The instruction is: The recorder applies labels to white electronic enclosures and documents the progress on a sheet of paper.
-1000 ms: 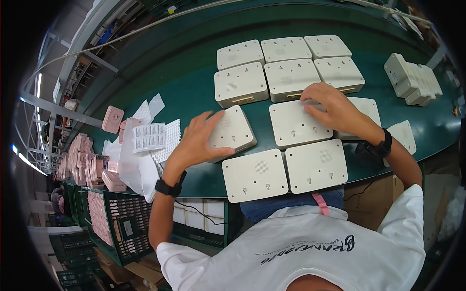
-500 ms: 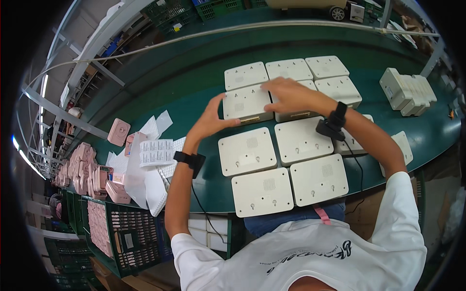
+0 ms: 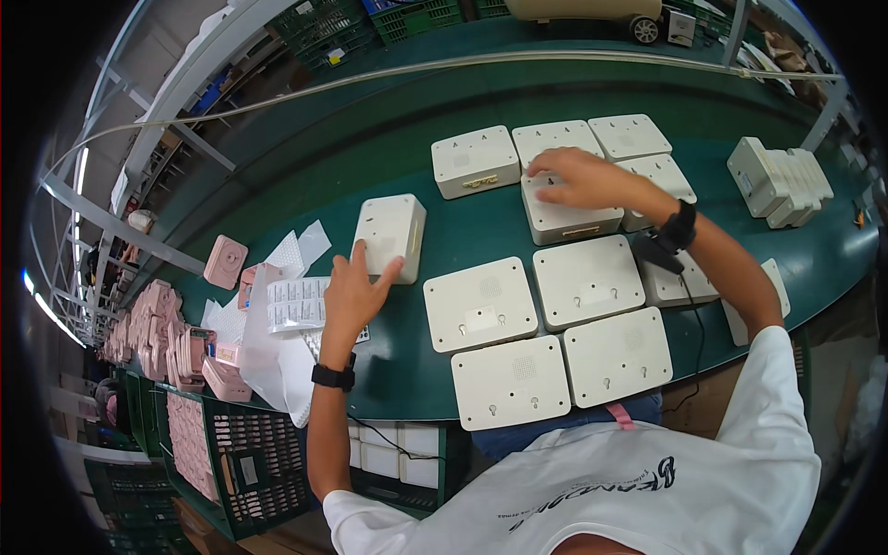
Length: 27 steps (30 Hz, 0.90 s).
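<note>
My left hand (image 3: 354, 294) grips the near end of a cream-white plastic box (image 3: 387, 220), which stands turned on the green table, left of the others. Its thumb lies on the top face, with the fingers at the left edge. Over another white box (image 3: 571, 219) in the middle row is my right hand (image 3: 585, 178), its fingers and thumb apart near that box's far left corner; whether they touch it I cannot tell. In front lie several similar boxes (image 3: 481, 303) with a speaker grille, corner holes and keyhole slots on the upward face.
More white boxes (image 3: 475, 159) form the far row, and a group stands on edge (image 3: 779, 183) at the right. To the left are label sheets (image 3: 298, 302), white wrapping and pink housings (image 3: 224, 262). A green crate (image 3: 264, 462) with pink parts stands below the table edge.
My left hand has moved one white box from the middle row leftward and turned it. My right hand has shifted slightly right, over the neighbouring box.
</note>
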Available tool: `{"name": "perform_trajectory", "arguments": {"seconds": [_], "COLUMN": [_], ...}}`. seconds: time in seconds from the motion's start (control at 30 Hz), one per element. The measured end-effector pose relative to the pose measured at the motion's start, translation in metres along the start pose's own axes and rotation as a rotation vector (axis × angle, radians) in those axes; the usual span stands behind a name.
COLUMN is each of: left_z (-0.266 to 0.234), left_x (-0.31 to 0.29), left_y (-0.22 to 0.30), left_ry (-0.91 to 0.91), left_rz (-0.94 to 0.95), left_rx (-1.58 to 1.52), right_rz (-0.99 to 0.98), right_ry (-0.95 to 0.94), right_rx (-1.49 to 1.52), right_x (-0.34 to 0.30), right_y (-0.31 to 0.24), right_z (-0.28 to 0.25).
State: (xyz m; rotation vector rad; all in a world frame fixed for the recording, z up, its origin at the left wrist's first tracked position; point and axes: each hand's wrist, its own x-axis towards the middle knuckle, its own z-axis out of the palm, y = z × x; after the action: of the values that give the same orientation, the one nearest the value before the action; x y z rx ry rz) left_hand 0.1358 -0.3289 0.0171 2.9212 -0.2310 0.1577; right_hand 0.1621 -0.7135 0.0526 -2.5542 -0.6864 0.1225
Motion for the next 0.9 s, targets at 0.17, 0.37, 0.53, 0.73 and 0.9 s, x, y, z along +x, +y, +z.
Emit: {"name": "perform_trajectory", "arguments": {"seconds": [0.17,0.37,0.53,0.73,0.9], "left_z": [-0.009,0.001,0.010,0.017,0.022], "left_x": [0.006,0.049,0.069,0.066,0.081], "left_y": [0.024,0.023,0.043,0.144,0.170], "left_ry": [-0.189,-0.467,0.209,-0.224,-0.235], "left_rz": [0.009,0.402,0.693,0.691,0.709], "left_rx": [-0.183,-0.615,-0.093,-0.220,0.084], "right_rz": [0.132,0.130,0.029,-0.063,0.072], "right_ry": [-0.161,-0.110,0.012,0.125,0.239], "right_rx": [-0.127,-0.200,-0.255,-0.216,-0.217], "right_x": [-0.035,-0.069,-0.072,-0.058,-0.060], "right_y": [0.010,0.032,0.039,0.018,0.030], "right_z": [-0.022,-0.027,-0.017,0.007,0.010]}}
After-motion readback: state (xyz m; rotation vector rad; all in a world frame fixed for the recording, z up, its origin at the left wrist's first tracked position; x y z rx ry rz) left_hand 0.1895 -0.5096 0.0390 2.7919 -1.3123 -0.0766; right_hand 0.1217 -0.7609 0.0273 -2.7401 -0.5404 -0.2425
